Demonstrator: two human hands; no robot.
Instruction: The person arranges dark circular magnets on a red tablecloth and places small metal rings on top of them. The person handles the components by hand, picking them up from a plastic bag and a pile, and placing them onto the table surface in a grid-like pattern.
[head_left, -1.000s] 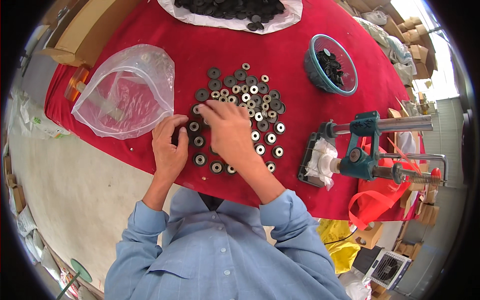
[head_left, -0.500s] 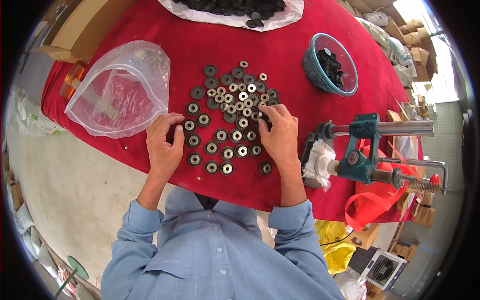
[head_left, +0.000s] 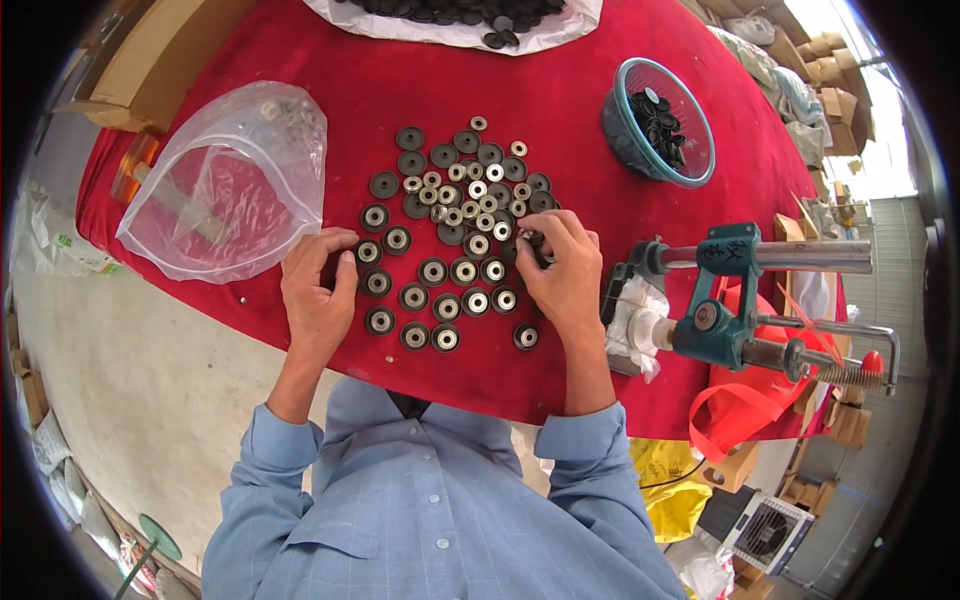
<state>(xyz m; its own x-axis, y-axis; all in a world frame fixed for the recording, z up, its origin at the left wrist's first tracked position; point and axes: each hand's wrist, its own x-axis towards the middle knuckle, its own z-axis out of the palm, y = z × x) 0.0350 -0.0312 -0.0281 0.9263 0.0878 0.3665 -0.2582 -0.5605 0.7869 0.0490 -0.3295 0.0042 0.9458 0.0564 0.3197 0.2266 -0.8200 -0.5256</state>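
Observation:
Several black wheels, many with a steel bearing seated in the middle, are spread in loose rows, such as this wheel (head_left: 463,271). Behind them, loose steel bearings (head_left: 447,195) lie among and on top of bare black wheels (head_left: 383,184). My left hand (head_left: 318,290) rests at the left edge of the rows, thumb and forefinger apart beside a wheel with a bearing (head_left: 368,252). At the right edge of the group, my right hand (head_left: 562,268) pinches a small steel bearing; its fingers partly hide it and a dark wheel by them.
A clear plastic bag (head_left: 230,180) lies open at the left, near a cardboard box (head_left: 160,60). A bowl (head_left: 618,125) of black parts stands at the back right. A green hand press (head_left: 715,310) is right of my right hand. White sacking (head_left: 590,20) with black parts lies at the back.
My right hand's fingertips have drawn together around a bearing at the right edge of the group. My left hand stays beside the same wheels. The whole view has shifted slightly.

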